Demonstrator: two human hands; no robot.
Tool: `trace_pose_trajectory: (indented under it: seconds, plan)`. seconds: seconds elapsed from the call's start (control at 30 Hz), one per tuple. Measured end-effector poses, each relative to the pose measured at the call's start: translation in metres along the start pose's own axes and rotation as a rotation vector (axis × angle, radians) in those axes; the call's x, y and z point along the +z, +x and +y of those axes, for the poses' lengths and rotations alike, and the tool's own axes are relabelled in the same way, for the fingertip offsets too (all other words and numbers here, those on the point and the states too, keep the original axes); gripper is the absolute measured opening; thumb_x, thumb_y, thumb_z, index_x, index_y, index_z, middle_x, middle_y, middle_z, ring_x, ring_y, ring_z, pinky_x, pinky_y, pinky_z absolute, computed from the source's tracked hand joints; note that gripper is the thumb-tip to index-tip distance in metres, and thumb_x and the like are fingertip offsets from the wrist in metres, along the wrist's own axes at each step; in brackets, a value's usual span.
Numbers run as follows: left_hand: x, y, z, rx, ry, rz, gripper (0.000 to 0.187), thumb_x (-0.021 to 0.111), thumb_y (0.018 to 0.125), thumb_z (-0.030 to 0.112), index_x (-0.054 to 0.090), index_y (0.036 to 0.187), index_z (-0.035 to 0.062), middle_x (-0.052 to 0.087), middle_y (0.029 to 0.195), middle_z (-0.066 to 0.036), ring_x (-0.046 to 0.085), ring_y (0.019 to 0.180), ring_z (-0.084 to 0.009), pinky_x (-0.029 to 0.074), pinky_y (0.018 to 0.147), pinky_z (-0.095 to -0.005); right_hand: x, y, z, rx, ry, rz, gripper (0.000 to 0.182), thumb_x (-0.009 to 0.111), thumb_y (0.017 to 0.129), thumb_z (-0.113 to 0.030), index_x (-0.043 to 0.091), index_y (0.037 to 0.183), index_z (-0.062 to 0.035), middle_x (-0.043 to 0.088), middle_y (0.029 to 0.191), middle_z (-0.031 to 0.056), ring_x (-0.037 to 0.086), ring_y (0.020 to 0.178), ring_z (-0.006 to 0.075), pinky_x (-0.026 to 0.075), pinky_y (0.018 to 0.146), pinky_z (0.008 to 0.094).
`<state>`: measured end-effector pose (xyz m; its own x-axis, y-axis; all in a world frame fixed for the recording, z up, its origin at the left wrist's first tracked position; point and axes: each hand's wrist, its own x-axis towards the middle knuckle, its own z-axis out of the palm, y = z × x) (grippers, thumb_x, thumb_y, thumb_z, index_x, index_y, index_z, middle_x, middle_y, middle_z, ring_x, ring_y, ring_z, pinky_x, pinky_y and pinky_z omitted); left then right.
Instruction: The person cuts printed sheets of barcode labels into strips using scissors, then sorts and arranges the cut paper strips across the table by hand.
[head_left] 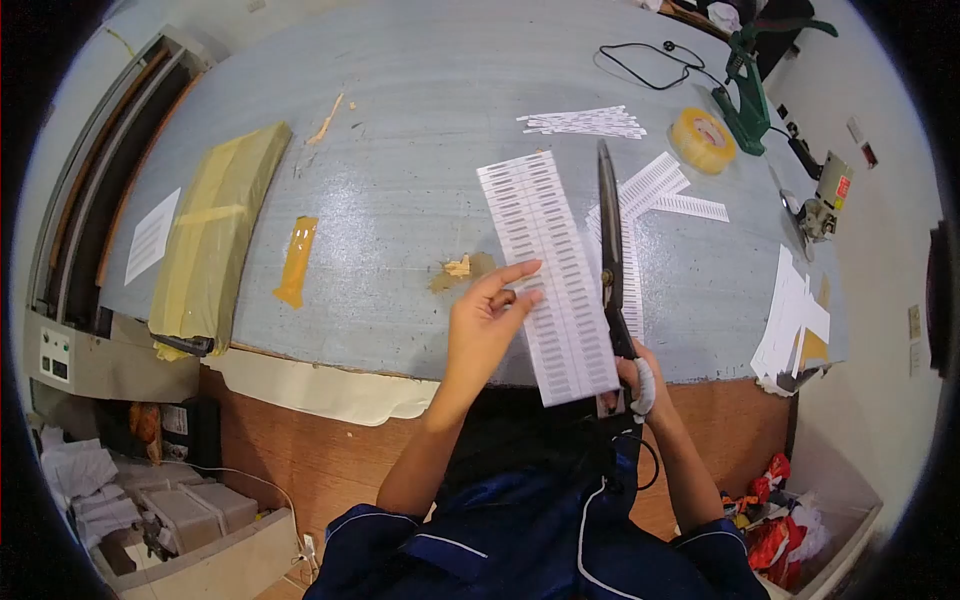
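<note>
In the head view, my left hand (483, 322) pinches a printed label sheet (562, 300) by its left edge, thumb and fingers pressed on the paper. My right hand (648, 384) is wrapped round the handles of large black scissors (610, 262), one handle bound in white wrapping. The scissors point away from me along the sheet's right side, their blades looking close together. Part of my right hand is hidden by the sheet and handles. Beyond the scissors lie cut label strips (655, 185), some overlapping. Farther back rests a pile of narrow strips (585, 122).
A tape roll (703, 140) and a green tool (745, 95) with a cord stand at the back right. White paper pieces (785, 320) lie at the right edge. A long tape-wrapped package (225, 235) and a brown tape piece (297, 262) lie to the left.
</note>
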<state>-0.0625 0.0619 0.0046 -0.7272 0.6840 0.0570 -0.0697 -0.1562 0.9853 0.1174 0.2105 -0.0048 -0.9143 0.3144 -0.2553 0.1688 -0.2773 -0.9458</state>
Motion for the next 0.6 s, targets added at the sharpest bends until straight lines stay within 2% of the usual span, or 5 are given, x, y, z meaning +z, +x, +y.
trace_pose_trajectory:
  seconds: [0.03,0.17,0.3,0.43,0.6]
  plan:
    - [-0.004,0.004,-0.004,-0.055,-0.007,0.052,0.043,0.061,0.082,-0.008,0.055,0.123,0.002,0.059,0.111,-0.01,0.058,0.084,-0.0068,0.048,0.069,-0.0181,-0.007,0.007,0.01,-0.003,0.054,-0.034,0.034,0.059,0.088,-0.033,0.051,0.097,-0.0017,0.053,0.064,0.0036,0.047,0.045,0.0135,0.039,0.044,0.0267]
    - [-0.016,0.021,-0.01,0.076,0.049,0.198,0.047,0.062,0.082,-0.005,0.049,0.127,0.0019,0.065,0.102,-0.012,0.062,0.09,-0.013,0.051,0.078,-0.0251,-0.024,0.0,0.018,-0.106,0.103,-0.176,0.051,0.062,0.083,-0.048,0.047,0.104,-0.0044,0.05,0.066,0.0035,0.049,0.055,0.0122,0.04,0.054,0.0256]
    - [-0.03,0.03,-0.015,0.103,-0.017,0.243,0.055,0.062,0.081,-0.008,0.045,0.131,0.006,0.06,0.112,-0.013,0.059,0.099,-0.0154,0.051,0.084,-0.0275,-0.025,-0.039,0.004,-0.012,-0.089,-0.095,0.06,0.065,0.079,-0.053,0.048,0.108,-0.0034,0.048,0.07,0.0021,0.049,0.06,0.0119,0.039,0.056,0.0255]
    - [-0.033,0.026,-0.014,-0.03,-0.099,0.193,0.042,0.06,0.082,-0.007,0.052,0.123,0.0008,0.06,0.11,-0.011,0.059,0.098,-0.0138,0.05,0.082,-0.0249,-0.021,-0.058,0.002,0.065,-0.278,-0.11,0.059,0.069,0.077,-0.049,0.05,0.107,-0.0017,0.048,0.075,0.0014,0.048,0.061,0.012,0.039,0.056,0.0256]
    - [-0.037,0.017,-0.024,-0.069,-0.067,0.218,0.043,0.06,0.083,-0.006,0.051,0.125,0.0001,0.061,0.11,-0.011,0.059,0.098,-0.0138,0.05,0.082,-0.0253,-0.006,-0.069,0.0,0.245,0.127,-0.393,0.057,0.056,0.086,-0.052,0.051,0.11,-0.0008,0.05,0.069,0.0023,0.051,0.059,0.0132,0.041,0.054,0.0266]
